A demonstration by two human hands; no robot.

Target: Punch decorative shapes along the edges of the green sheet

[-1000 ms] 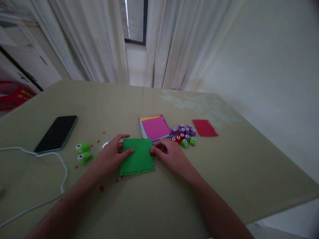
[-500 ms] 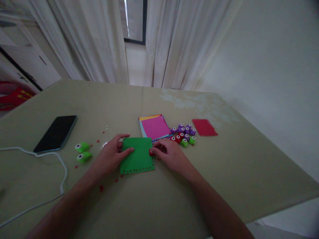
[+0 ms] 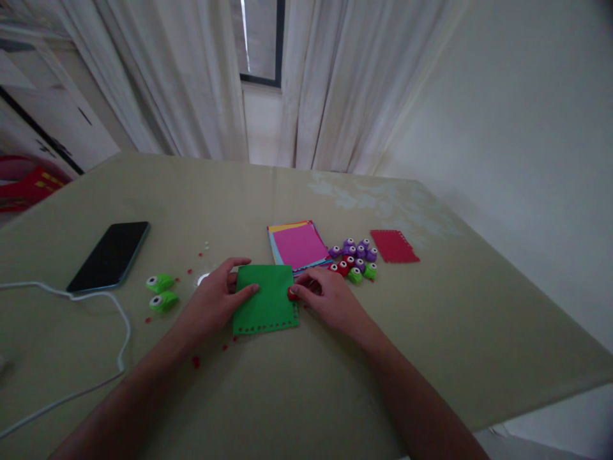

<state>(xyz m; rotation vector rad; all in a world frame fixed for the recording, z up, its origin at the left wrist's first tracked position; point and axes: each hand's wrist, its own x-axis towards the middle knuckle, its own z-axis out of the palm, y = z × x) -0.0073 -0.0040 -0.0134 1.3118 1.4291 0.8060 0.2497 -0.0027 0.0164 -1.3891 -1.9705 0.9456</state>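
Observation:
A green square sheet (image 3: 265,300) is held just over the table, with punched holes along its near edge and the lower part of its right edge. My left hand (image 3: 218,296) grips its left side, thumb on top and fingers behind. At the right edge my right hand (image 3: 326,295) pinches a small red craft punch (image 3: 292,293), which sits on the sheet's border. The fingers partly cover the punch, so its slot is hidden.
Purple, red and green punches (image 3: 355,275) cluster at the right beside a stack of coloured sheets (image 3: 299,246). Farther right lies a red punched sheet (image 3: 394,246). Two green punches (image 3: 163,301), a phone (image 3: 109,257), a white cable (image 3: 125,326) and red scraps (image 3: 196,362) are leftward.
The view has shifted very slightly. Both hands, the green sheet and the red punch keep nearly the same positions relative to one another.

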